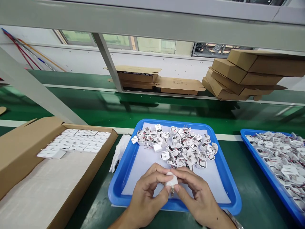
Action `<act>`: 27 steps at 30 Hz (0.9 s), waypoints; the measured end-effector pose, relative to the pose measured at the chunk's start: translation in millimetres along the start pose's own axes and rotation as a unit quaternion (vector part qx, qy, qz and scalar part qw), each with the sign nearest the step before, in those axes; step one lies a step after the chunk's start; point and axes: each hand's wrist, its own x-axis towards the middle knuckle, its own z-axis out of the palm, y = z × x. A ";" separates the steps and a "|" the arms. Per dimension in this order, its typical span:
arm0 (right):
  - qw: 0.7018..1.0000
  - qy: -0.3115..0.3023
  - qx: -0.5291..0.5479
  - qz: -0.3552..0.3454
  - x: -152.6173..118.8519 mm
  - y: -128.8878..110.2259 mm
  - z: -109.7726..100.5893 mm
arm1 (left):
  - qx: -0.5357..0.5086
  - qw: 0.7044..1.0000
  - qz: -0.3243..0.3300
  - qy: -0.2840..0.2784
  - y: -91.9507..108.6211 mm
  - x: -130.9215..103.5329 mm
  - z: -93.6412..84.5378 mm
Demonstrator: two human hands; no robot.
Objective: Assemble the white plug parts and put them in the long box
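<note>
Between my two hands is a small white plug adapter, its metal prongs pointing down toward me. My left hand grips its left side with thumb and fingers. On the other side, my right hand pinches it the same way, and the fingertips of both hands nearly meet at its top. Both hands are over the front part of a blue tray lined with white sheet. Farther back in that tray lie many open white plug housings with red and black wires showing.
At left, an open cardboard box holds rows of white adapters. A white glove lies between box and tray. Another blue tray full of wired parts is at right. Cardboard boxes are stacked behind, under a metal frame.
</note>
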 end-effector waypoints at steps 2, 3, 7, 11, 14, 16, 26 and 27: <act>1.000 0.003 -0.003 -0.007 0.8 -0.4 0.5 | -0.008 1.000 -0.004 -0.003 1.8 1.7 -0.8; 1.000 0.004 -0.001 -0.006 1.0 -0.9 0.4 | -0.007 1.000 -0.004 -0.007 2.9 2.5 -1.2; 0.999 0.035 0.001 0.030 0.0 -0.9 -2.3 | 0.096 0.994 0.035 -0.026 7.3 3.4 -3.4; 0.994 0.086 -0.003 0.073 -2.4 5.2 -5.4 | 0.266 0.955 0.116 -0.055 5.8 0.1 -4.2; 0.993 0.086 0.003 0.083 -3.2 8.8 -4.0 | 0.310 0.939 0.144 -0.042 0.1 -2.4 -1.4; 0.994 0.076 0.005 0.078 -3.3 8.9 -1.8 | 0.316 0.932 0.176 -0.026 -3.2 -2.6 0.9; 0.987 0.111 -0.112 -0.005 -2.7 8.6 -2.8 | 0.310 0.920 0.238 0.021 -4.4 7.0 -1.4; 0.983 0.121 -0.134 -0.027 -3.9 10.9 -2.8 | 0.318 0.917 0.239 0.034 0.3 5.0 -1.4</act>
